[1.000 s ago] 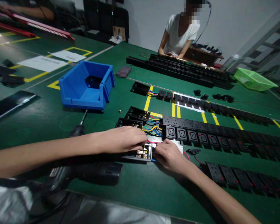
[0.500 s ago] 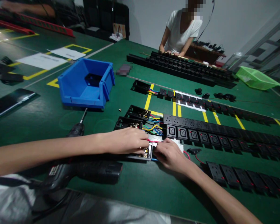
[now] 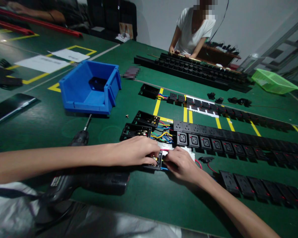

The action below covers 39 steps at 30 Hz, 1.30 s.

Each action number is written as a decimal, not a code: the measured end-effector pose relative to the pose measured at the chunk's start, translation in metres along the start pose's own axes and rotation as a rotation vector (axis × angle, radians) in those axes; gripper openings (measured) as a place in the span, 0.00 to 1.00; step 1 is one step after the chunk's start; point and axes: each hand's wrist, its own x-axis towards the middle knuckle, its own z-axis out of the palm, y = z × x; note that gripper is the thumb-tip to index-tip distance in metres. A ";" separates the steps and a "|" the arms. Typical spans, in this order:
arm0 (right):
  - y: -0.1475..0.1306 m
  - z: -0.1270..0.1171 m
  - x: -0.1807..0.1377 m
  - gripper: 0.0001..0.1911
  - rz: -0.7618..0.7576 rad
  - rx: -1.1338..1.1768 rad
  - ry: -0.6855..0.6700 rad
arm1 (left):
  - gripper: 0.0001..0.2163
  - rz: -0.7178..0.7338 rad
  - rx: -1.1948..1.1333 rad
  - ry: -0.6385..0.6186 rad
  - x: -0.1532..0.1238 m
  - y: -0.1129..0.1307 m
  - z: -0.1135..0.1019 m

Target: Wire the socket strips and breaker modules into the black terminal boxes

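Note:
My left hand is closed over a small black box with brass terminals inside, its fingers curled at the box's right part. Just beyond that end my right hand pinches thin wires; a red wire and a blue wire show beside its fingertips. The fingertips partly cover the wire ends. Behind my left hand sits another open black box, wired to a strip of black sockets. A black cordless drill lies under my left forearm.
A blue bin stands beyond the drill bit, with a black part inside. More socket strips extend rightwards. A dark glossy slab lies at left. Across the table stands a person behind black rails; a green basket is far right.
My left hand's fingers have shifted slightly on the box, the index finger curling in more. The right hand stays at the wires. The view has moved a little.

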 end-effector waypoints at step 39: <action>0.002 0.003 -0.006 0.06 -0.015 0.069 0.202 | 0.03 -0.193 0.167 -0.115 0.011 0.023 -0.021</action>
